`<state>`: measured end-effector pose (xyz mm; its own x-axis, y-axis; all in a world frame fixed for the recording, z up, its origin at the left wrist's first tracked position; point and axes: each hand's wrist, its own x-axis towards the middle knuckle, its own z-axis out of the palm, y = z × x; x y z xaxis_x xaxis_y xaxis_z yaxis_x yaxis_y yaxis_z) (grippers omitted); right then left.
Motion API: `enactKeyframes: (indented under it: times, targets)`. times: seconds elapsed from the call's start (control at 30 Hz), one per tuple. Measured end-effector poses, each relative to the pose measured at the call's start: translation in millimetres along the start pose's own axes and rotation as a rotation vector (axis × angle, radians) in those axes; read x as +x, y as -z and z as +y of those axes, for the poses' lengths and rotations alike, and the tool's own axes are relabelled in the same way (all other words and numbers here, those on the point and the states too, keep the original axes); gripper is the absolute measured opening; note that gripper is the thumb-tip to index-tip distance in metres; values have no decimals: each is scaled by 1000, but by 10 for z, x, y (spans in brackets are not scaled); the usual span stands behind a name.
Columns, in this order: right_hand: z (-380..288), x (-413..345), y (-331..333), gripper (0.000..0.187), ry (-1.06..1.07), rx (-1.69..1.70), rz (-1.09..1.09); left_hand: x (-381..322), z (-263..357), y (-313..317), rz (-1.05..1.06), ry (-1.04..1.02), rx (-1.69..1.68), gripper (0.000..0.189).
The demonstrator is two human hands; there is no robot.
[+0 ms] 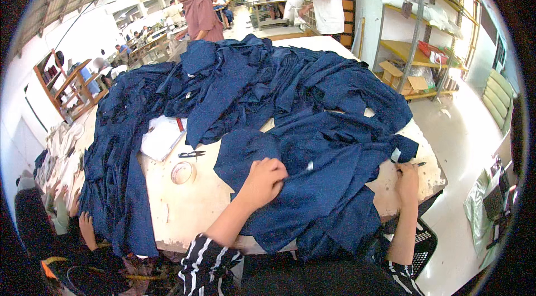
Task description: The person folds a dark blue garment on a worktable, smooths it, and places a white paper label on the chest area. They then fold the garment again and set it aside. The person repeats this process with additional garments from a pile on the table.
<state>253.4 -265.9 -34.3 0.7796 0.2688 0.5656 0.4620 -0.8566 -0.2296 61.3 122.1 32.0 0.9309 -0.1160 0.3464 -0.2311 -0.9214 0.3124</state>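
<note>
Navy-blue cloth garment pieces [310,195] lie spread in front of me, overhanging the table's near edge. My left hand [266,181] rests over them with curled fingers; whether it pinches the cloth cannot be made out. To the right, my right hand [407,176] is closed around a small dark pointed tool [420,164], mostly hidden by the fingers. Just beyond that hand, a white tag [395,155] shows on a folded end of the navy cloth. A small white piece [310,166] shows on the cloth right of my left hand.
Black thread snips [191,154], a tape roll [183,173] and a white plastic packet [161,139] lie on the pale tabletop [167,229]. Heaped navy garments [251,74] ring the far and left sides. Another person's hand [87,229] touches the left pile. Two people stand beyond; shelving [412,51] is at right.
</note>
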Motion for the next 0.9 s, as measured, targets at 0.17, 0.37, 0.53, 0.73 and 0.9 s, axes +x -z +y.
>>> enactKeyframes:
  times: [0.17,0.37,0.53,0.73,0.9]
  targets:
    - [-148,15,254,22,174,205,-12,-898,72,560,-231,102,-56,17]
    - [-927,153,467,31,210,547,244,-804,554,627,121,174,-94,36]
    - [-1716,551,556,31,305,530,-86,-774,595,60,-269,-51,-11,20]
    - [-1644,646,334,24,671,255,-667,-1390,710,357,-450,12,-158,11]
    - [-1296,460,837,26,429,51,-516,-1770,729,743,-444,542,-304,20]
